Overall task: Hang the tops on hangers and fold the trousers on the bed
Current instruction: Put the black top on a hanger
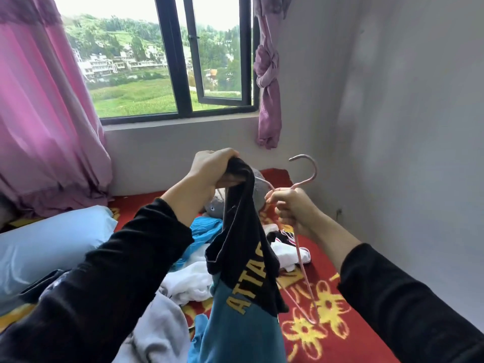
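Lower centre: black-and-teal top, limp and light, probably prone to slipping off a thin rail. Bunched at its upper end in the clenched left hand. Right of centre, right hand curled round the stiff pink hanger below its hook. Best taken by neckline or shoulder seam. Beyond, loose clothes heaped on the red bed.

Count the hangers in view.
1: a pink hanger, gripped by the right hand, one end reaching into the black-and-teal top the left hand holds up. Others may hide among the clothes.
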